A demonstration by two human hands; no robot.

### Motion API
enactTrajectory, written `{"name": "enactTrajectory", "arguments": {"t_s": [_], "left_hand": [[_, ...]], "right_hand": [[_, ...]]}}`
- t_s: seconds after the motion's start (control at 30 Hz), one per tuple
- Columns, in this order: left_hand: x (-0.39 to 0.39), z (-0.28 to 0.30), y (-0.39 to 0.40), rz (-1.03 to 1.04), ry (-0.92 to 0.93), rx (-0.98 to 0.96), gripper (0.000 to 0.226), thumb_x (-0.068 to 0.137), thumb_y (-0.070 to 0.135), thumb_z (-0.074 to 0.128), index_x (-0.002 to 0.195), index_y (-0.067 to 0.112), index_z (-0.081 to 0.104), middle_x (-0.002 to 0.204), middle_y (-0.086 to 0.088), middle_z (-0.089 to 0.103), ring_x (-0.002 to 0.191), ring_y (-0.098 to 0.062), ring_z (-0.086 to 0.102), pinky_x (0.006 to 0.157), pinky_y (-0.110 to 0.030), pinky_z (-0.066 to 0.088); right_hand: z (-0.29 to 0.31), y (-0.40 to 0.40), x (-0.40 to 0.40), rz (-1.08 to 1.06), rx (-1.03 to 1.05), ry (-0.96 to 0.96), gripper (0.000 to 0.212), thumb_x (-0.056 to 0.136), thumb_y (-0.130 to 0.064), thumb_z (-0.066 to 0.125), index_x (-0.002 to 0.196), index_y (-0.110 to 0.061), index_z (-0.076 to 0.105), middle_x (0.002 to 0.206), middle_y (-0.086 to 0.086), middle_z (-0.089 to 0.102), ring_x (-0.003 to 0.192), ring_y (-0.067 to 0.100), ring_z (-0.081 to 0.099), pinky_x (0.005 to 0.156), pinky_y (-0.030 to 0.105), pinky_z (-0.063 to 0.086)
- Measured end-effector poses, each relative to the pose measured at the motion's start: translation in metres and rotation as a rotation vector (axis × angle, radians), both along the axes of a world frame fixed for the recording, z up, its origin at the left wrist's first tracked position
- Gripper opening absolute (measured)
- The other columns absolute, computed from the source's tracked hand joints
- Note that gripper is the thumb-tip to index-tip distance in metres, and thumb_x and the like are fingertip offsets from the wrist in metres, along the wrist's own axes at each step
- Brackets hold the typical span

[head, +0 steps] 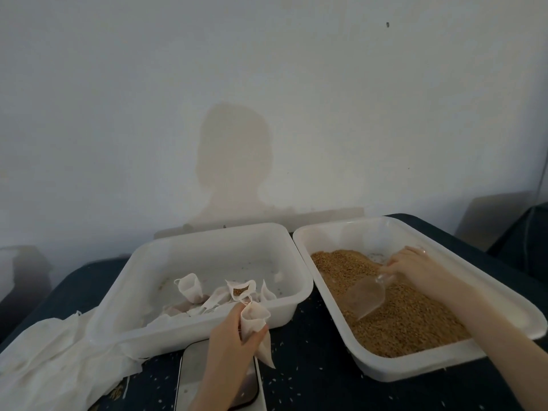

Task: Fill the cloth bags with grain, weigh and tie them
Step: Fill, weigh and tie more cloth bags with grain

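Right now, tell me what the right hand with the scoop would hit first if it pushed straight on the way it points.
The right hand aims the clear scoop down and leftward; its mouth already seems to touch the grain, so grain comes first.

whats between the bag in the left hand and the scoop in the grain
In the head view, the cloth bag and the clear scoop are separated by dark tabletop strewn with loose grains, then the near wall of the grain tub.
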State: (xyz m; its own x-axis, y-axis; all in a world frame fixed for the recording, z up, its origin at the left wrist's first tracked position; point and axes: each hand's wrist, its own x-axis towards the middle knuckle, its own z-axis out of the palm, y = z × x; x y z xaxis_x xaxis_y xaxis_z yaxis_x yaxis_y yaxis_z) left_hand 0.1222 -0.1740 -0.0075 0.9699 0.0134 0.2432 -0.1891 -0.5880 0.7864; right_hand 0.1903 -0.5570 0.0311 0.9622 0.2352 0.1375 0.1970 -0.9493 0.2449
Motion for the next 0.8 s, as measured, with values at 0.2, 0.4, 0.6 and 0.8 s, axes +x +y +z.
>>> {"name": "enactTrajectory", "arguments": {"t_s": [0.2,0.4,0.6,0.8], "left_hand": [[-0.004,0.002,0.004,0.0,-0.04,-0.05,0.039,0.079,0.019,0.074,0.088,0.043,0.046,0.075,0.016,0.062,0.073,0.009,0.058,0.062,-0.005,0.043],[-0.003,0.001,0.004,0.001,-0.029,-0.043,0.036,0.079,0.02,0.074,0.095,0.037,0.047,0.076,0.018,0.06,0.07,0.005,0.056,0.06,-0.004,0.042],[-0.004,0.002,0.002,0.012,-0.023,-0.044,0.034,0.081,0.023,0.072,0.108,0.027,0.052,0.084,0.014,0.061,0.075,0.002,0.056,0.06,-0.005,0.042],[-0.005,0.003,0.001,0.007,-0.026,-0.051,0.038,0.081,0.023,0.071,0.115,0.022,0.054,0.088,0.014,0.06,0.078,0.002,0.055,0.062,-0.004,0.042]], "right_hand": [[-0.004,-0.006,-0.004,0.071,0.204,0.024,0.02,0.086,-0.052,0.054,0.1,-0.049,0.068,0.103,-0.026,0.062,0.095,-0.002,0.047,0.09,0.015,0.026],[0.0,-0.016,-0.014,0.062,0.623,0.118,0.017,0.077,-0.061,0.054,0.089,-0.057,0.066,0.09,-0.029,0.067,0.086,-0.007,0.06,0.079,0.007,0.04],[-0.019,-0.033,-0.016,-0.119,0.674,0.048,0.032,0.096,-0.016,0.054,0.124,-0.029,0.06,0.116,-0.003,0.064,0.099,0.007,0.052,0.091,0.023,0.038],[-0.009,-0.017,-0.019,-0.087,0.74,0.03,0.03,0.097,-0.013,0.052,0.122,-0.026,0.06,0.115,-0.009,0.059,0.095,-0.002,0.049,0.086,0.013,0.036]]}}
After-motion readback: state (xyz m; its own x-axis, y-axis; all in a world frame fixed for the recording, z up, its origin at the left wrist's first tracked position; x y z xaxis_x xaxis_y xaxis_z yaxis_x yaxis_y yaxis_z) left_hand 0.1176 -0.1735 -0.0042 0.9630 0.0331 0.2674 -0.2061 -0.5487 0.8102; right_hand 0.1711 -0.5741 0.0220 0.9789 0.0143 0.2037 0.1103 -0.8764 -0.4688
